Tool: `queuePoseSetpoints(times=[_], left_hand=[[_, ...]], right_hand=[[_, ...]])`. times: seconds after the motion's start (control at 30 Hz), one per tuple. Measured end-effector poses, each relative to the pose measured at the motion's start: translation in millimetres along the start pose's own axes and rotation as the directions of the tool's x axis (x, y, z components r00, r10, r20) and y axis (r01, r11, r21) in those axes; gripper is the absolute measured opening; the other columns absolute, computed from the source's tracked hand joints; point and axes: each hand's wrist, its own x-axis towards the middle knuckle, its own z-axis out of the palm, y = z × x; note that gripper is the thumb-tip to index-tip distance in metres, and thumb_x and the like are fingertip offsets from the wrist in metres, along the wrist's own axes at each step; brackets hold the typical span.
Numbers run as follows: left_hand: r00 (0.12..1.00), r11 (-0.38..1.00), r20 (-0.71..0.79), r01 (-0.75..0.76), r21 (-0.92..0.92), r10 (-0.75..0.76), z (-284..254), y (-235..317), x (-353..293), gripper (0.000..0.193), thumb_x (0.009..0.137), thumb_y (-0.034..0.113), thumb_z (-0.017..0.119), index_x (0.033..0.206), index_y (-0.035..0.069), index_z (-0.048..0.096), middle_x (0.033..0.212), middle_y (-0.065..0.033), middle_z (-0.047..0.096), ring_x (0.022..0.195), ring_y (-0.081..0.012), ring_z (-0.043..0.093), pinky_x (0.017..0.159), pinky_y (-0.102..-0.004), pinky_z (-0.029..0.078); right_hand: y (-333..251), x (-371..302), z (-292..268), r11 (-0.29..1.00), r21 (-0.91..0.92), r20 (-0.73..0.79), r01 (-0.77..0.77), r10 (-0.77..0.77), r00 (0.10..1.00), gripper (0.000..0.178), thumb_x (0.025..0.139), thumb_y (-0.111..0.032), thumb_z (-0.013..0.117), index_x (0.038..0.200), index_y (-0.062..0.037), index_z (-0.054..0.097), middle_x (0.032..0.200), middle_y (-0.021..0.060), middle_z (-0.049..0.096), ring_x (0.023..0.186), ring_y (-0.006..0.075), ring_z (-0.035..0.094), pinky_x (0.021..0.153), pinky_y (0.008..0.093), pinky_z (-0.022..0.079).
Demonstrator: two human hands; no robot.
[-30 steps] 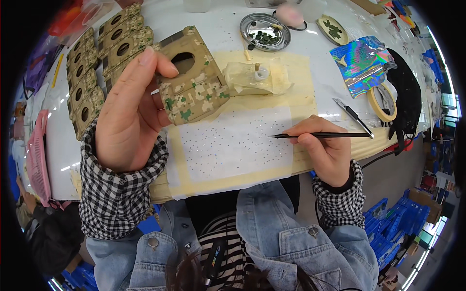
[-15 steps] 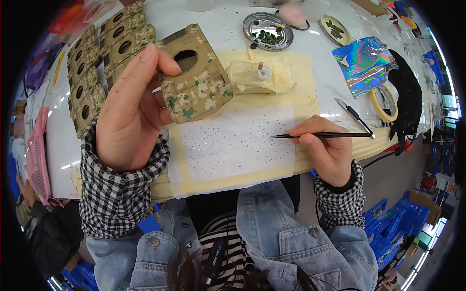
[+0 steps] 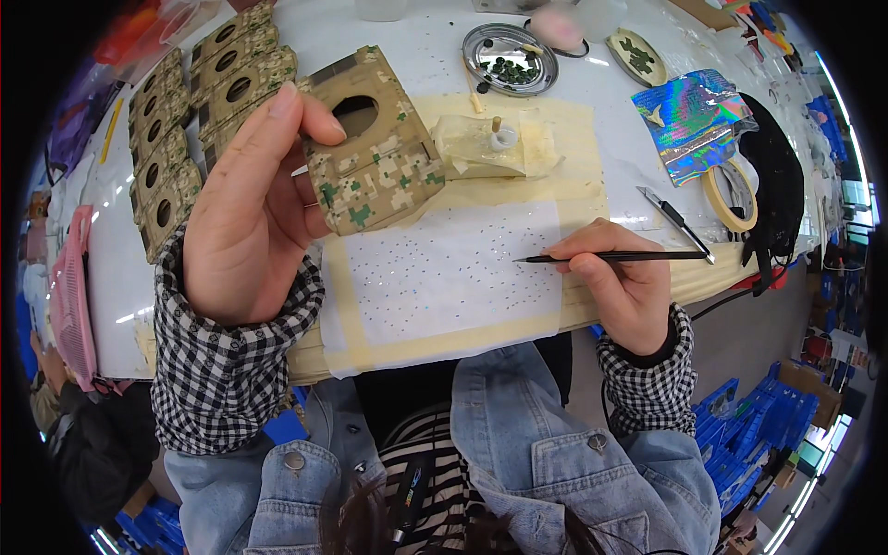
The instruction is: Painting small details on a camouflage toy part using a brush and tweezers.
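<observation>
Tilted in my left hand (image 3: 245, 208) is a camouflage-patterned model hull piece (image 3: 375, 180) with a round hole, held between thumb and fingers. A slim black fine-tipped tool (image 3: 629, 257), which looks like a brush, is pinched in my right hand (image 3: 620, 287). Its tip points left over a white paper sheet (image 3: 435, 328) scattered with tiny shiny specks. Behind the sheet sits a tape-covered block (image 3: 481, 162) with a small white ring-shaped container (image 3: 503, 140) on top.
Several similar camouflage pieces (image 3: 242, 118) stand in rows at the left. Farther back are a round dish (image 3: 476, 78) with dark green bits and a smaller dish (image 3: 657, 70). At right lie a holographic pouch (image 3: 689, 125), a tape roll (image 3: 710, 199) and a craft knife (image 3: 673, 218).
</observation>
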Motion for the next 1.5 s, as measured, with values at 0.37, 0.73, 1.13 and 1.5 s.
queuePoseSetpoints(times=[0.37,0.73,1.13,1.5], left_hand=[[1.000,1.000,0.007,0.003,0.015,-0.003,-0.2,1.3,-0.6,0.032,0.100,0.032,0.036,0.095,0.005,0.052,0.093,-0.0060,0.058,0.077,-0.0104,0.062,0.070,-0.0244,0.054],[1.000,1.000,0.016,0.001,0.014,-0.002,0.1,1.6,-1.1,0.033,0.100,0.033,0.036,0.095,0.005,0.051,0.094,-0.0062,0.058,0.081,-0.0116,0.063,0.072,-0.0261,0.054],[1.000,1.000,0.013,0.003,0.014,-0.003,0.2,1.1,-1.3,0.032,0.100,0.033,0.036,0.095,0.005,0.051,0.093,-0.0054,0.058,0.079,-0.0107,0.062,0.071,-0.0253,0.054],[1.000,1.000,0.018,-0.001,0.019,0.001,-1.2,0.8,-1.2,0.033,0.100,0.033,0.036,0.095,0.005,0.052,0.092,-0.0048,0.058,0.077,-0.0097,0.062,0.069,-0.0244,0.053]], right_hand=[[0.2,-1.4,1.7,0.999,0.054,-0.022,-0.006,0.007,1.000,0.013,0.089,-0.009,0.060,0.093,0.0027,0.064,0.085,0.0080,0.065,0.078,0.0117,0.058,0.070,0.0234,0.045],[1.4,-1.3,2.3,1.000,0.028,-0.027,-0.007,0.008,1.000,0.014,0.089,-0.010,0.060,0.092,0.0023,0.064,0.085,0.0074,0.065,0.076,0.0112,0.057,0.068,0.0231,0.044],[2.1,-1.1,1.5,1.000,0.017,-0.010,0.004,-0.004,1.000,0.013,0.089,-0.010,0.060,0.092,0.0025,0.064,0.086,0.0075,0.066,0.077,0.0117,0.058,0.069,0.0234,0.045],[2.0,-1.3,1.6,1.000,0.026,-0.010,-0.001,0.002,1.000,0.014,0.090,-0.010,0.060,0.092,0.0024,0.064,0.086,0.0075,0.065,0.076,0.0112,0.057,0.069,0.0233,0.045]])
